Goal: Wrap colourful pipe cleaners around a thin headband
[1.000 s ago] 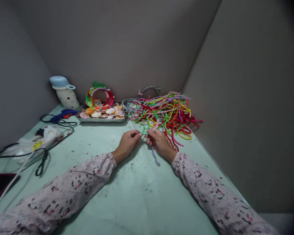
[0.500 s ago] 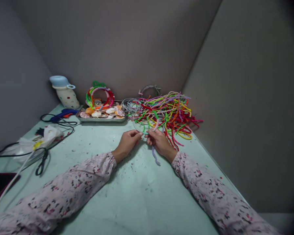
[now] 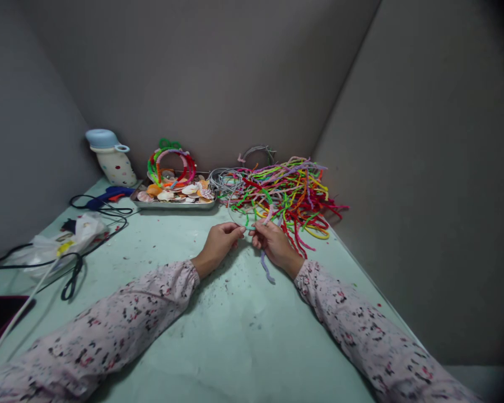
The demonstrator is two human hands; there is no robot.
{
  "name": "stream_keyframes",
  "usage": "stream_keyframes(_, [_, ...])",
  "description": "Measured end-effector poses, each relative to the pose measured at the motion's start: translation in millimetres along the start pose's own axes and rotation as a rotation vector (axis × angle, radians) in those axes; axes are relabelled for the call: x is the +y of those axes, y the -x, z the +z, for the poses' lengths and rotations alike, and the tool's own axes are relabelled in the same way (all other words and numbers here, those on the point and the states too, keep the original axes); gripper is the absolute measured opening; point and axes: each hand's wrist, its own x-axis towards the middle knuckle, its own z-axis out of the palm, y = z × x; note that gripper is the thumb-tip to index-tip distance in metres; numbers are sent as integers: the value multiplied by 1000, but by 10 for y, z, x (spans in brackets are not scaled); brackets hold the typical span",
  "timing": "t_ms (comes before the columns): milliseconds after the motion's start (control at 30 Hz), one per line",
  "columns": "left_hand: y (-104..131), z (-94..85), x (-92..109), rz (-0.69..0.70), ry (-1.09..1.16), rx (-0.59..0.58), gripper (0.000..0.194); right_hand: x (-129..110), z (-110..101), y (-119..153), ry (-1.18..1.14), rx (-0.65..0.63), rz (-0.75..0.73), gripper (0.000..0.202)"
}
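Note:
Between my two hands is a thin wire hoop [image 3: 229, 208], partly wrapped in green and pink fuzzy pipe cleaner. My left hand [image 3: 220, 243] pinches its near edge between thumb and fingertips. Just to the right, my right hand [image 3: 279, 246] is closed on the same hoop, at a wrapped stretch. A lavender pipe cleaner [image 3: 266, 268] hangs down below the right hand; its upper part is hidden by the fingers. Behind the hands lies a tangled heap of coloured pipe cleaners [image 3: 294, 184], which the hoop's far side overlaps in view.
A metal tray [image 3: 176, 206] of seashells stands at the back, with wrapped hoops [image 3: 154, 168] on it. Wire coils [image 3: 224, 179] lie beside it. On the left are a bottle [image 3: 113, 162], a blue tool [image 3: 107, 196], black cables [image 3: 73, 280] and a plastic bag [image 3: 86, 229]. Walls enclose the table.
The hoop has tilted very slightly between my fingers. Both hands keep their places and their grip.

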Motion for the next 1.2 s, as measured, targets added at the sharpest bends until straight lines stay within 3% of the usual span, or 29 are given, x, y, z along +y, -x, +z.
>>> stream_keyframes(1200, [18,-8,36,-5,175,-13,27,-34,16,25,-36,-24,54,26])
